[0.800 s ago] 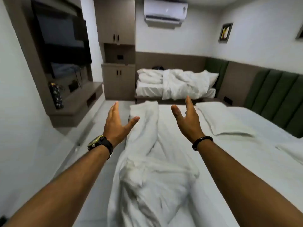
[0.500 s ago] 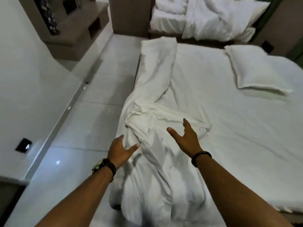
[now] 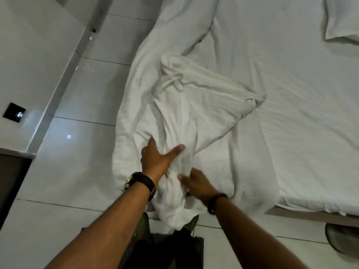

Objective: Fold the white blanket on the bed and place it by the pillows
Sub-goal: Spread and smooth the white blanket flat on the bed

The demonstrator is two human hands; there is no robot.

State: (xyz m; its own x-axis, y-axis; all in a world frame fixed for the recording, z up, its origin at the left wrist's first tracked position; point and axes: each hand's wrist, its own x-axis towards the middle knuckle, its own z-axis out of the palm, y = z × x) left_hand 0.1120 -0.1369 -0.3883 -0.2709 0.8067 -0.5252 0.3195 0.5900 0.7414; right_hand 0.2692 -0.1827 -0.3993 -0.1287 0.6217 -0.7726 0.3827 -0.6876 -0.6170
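Note:
The white blanket (image 3: pixel 194 105) lies crumpled in a long strip along the left edge of the bed (image 3: pixel 291 113), its near end hanging off the bed's corner toward my legs. My left hand (image 3: pixel 157 158) presses into the blanket's near end, fingers buried in a fold and thumb spread on top. My right hand (image 3: pixel 196 183) closes on the cloth just below it, at the hanging end. One white pillow (image 3: pixel 342 20) shows partly at the top right corner of the bed.
Pale glossy floor tiles (image 3: pixel 81 105) run along the bed's left side. A white wall with a dark socket plate (image 3: pixel 14 112) bounds the floor on the left. The bed's wooden base edge (image 3: pixel 310 216) shows at lower right. A dark round object (image 3: pixel 342 237) sits under it.
My view has tipped down toward the bed's near corner. Both hands came down from open in the air onto the blanket's near end and took hold of the cloth.

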